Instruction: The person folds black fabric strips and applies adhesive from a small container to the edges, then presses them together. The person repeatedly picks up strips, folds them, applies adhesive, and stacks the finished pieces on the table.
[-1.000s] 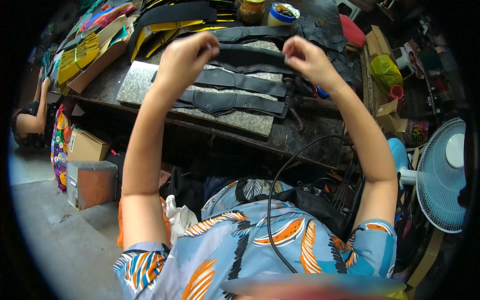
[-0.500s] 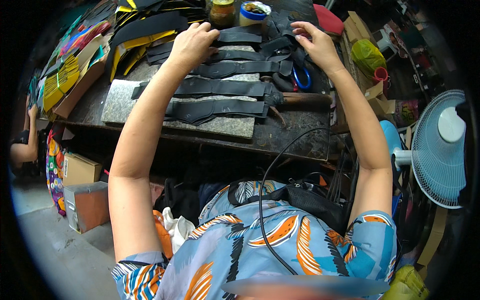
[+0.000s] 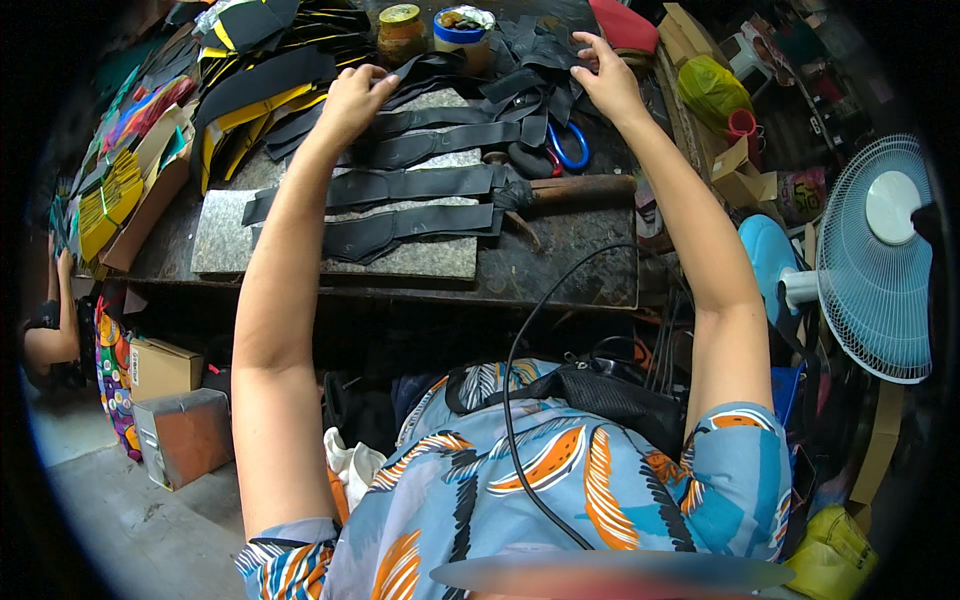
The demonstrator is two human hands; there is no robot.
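Observation:
Near the far side of the workbench, my left hand [image 3: 352, 100] has thumb and fingers closed at the left end of a black strip [image 3: 432, 66], which bows up toward the jars. My right hand [image 3: 608, 82] is raised at the right, fingers apart and holding nothing, beside a heap of black strips [image 3: 530, 82]. Below my left hand, several flat black strips [image 3: 415, 183] lie in rows across a grey speckled slab [image 3: 217, 235]. My left forearm covers some of their left ends.
A wooden-handled hammer [image 3: 580, 192] and blue-handled scissors [image 3: 570, 148] lie right of the strips. Behind stand a brown jar [image 3: 402, 35] and a blue-rimmed tub [image 3: 462, 38]. Black and yellow pieces [image 3: 265, 85] are piled at left. A fan [image 3: 870, 260] stands at right.
The farthest strip, flat before, is now bent and lifted at my left hand. My right hand has opened its fingers wider. The whole view has shifted slightly.

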